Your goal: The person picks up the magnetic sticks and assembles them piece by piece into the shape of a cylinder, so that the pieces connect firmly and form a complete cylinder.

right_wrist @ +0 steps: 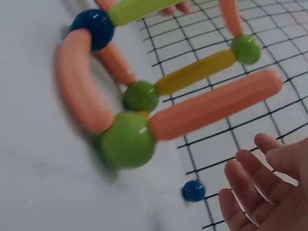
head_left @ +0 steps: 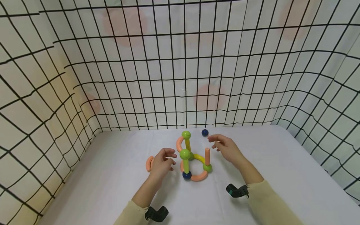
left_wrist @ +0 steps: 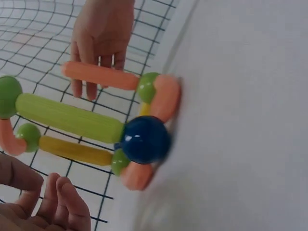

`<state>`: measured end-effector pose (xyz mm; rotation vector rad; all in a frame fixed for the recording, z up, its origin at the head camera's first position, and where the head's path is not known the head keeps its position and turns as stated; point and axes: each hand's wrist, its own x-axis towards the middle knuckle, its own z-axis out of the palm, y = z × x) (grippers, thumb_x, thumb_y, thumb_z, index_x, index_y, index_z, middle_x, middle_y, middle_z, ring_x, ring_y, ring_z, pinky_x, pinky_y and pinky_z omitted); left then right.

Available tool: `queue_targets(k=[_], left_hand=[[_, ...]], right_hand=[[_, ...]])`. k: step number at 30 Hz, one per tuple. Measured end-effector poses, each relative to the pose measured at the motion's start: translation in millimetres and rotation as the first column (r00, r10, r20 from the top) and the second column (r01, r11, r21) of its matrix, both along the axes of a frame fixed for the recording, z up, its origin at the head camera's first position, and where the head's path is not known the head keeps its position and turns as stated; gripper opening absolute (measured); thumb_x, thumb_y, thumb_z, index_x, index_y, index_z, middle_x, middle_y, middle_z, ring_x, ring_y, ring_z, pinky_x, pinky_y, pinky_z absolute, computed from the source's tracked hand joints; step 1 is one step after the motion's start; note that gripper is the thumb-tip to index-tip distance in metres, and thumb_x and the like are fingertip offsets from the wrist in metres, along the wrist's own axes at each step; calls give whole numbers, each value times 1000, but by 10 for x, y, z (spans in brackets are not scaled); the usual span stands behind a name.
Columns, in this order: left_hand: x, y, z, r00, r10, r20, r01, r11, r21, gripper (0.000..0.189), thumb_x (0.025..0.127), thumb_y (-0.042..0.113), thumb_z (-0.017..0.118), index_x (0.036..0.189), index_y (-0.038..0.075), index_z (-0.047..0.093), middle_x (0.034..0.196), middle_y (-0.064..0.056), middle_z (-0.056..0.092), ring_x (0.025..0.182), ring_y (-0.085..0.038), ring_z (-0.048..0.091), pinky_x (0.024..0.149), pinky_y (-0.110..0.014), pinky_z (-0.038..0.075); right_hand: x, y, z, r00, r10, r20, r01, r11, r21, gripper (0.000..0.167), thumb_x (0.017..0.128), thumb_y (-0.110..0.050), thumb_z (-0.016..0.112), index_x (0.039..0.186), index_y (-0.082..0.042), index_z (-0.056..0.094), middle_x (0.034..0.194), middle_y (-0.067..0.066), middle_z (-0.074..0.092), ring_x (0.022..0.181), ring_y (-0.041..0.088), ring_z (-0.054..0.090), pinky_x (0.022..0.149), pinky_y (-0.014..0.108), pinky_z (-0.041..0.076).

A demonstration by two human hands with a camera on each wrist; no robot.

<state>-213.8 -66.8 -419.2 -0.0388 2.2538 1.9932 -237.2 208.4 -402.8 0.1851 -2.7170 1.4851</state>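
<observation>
A construction of balls and rods stands on the table between the hands. Its base ring joins curved orange rods point(head_left: 199, 177) and a curved yellow rod point(head_left: 200, 157). A light green rod point(head_left: 186, 166) rises from a dark blue ball point(head_left: 187, 175) and carries a green ball point(head_left: 185, 154). An orange rod point(head_left: 207, 156) stands on another green ball point(head_left: 207, 168), with its top bare. The left hand point(head_left: 161, 162) hovers left of the construction, fingers loosely bent and holding nothing. On the other side, the right hand point(head_left: 226, 148) is held near the orange rod, also holding nothing.
A loose dark blue ball point(head_left: 205, 132) lies behind the construction, near the right fingertips. Loose curved orange pieces point(head_left: 149, 164) lie beside the left hand, partly hidden by it. Walls with a black grid point(head_left: 184, 65) enclose the white table point(head_left: 112, 175) at back and sides.
</observation>
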Motion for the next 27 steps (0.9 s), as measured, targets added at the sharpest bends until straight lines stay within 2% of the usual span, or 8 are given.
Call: queue_targets(k=[5,8,11,15,18,22,27], left_hand=[[66,-15,-110,996,-88,-31,87,996,-5,40,90,0,55,130,4,54,124,-17,62,93,-17,60,71,-26,52],[89,-29,-142,988,-140,-59,138,990,-33,42,90,2,57,132,5,52,128,-18,60,100,-19,58,74,-26,51],[93,-49,-184,974,-213,-75,207,975,-83,48,88,6,63,135,9,50,131,-16,58,107,-21,56,78,-26,50],[88,-73,-234,950,-303,-80,293,950,-109,53,89,16,71,136,12,48,133,-13,54,112,-23,55,83,-28,50],[78,-77,-282,942,-324,-92,313,943,-116,53,88,19,75,134,12,51,131,-13,55,110,-22,57,83,-28,51],[63,-58,-329,937,-332,-110,318,940,-125,49,86,18,78,130,9,56,127,-12,58,103,-18,60,81,-26,52],[78,-20,-360,933,-338,-122,320,937,-143,45,86,16,78,125,6,61,122,-12,60,95,-15,61,75,-24,52]], right_hand=[[93,75,-259,998,54,28,-57,994,95,35,101,-6,51,135,-14,58,134,11,59,106,24,61,84,36,53],[137,110,-348,993,102,66,-107,991,77,41,98,-5,55,138,-13,55,138,12,58,111,26,60,84,36,53],[160,153,-406,983,154,99,-160,986,51,45,96,-4,56,140,-14,53,141,12,56,113,25,60,87,35,53],[189,202,-448,969,227,98,-232,971,50,48,95,-7,59,142,-16,52,143,11,55,113,23,59,93,36,49],[205,221,-491,959,272,78,-276,959,61,47,95,-15,65,140,-18,53,138,9,57,112,22,59,94,35,49],[204,207,-539,952,302,46,-305,950,63,41,91,-27,73,130,-20,59,124,6,60,105,20,59,87,27,48],[220,141,-586,954,301,0,-301,953,47,29,89,-28,76,115,-21,66,113,3,61,95,14,58,80,22,46]])
